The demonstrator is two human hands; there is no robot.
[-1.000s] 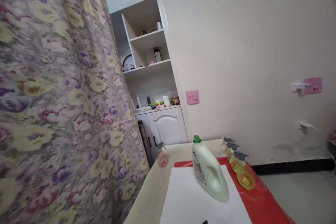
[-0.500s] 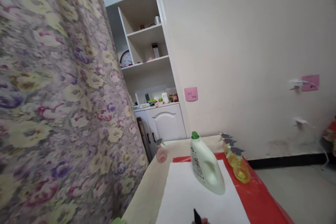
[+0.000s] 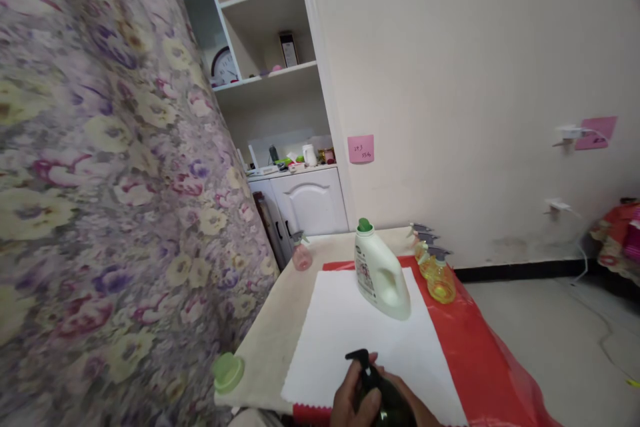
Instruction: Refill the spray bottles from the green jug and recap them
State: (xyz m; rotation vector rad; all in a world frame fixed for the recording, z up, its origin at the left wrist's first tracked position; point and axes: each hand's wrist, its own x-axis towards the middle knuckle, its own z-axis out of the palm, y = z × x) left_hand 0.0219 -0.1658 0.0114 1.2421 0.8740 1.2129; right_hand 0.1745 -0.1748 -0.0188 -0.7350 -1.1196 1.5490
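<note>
Low in the head view a dark pump bottle [image 3: 393, 408] with a black pump top is held over the white sheet. My left hand [image 3: 348, 395] is closed around its left side, near the pump collar. My right hand [image 3: 411, 401] wraps the other side, its fingers partly hidden behind the bottle. Beyond them a pale green detergent jug [image 3: 383, 280] stands uncapped on the sheet [image 3: 320, 327], a green spout in its neck. At the table's near left corner lies a light green cap [image 3: 228, 372].
Several yellow spray bottles [image 3: 441, 283] line the right side on red plastic [image 3: 467, 340]. A pink spray bottle [image 3: 301, 255] stands at the far left of the table. A flowered curtain [image 3: 125, 213] hangs along the left; a wall [image 3: 450, 80] rises behind.
The view has tipped downward, so things sit higher in the picture. Both hands and the pump bottle now show, where only the black pump top and some fingers showed before.
</note>
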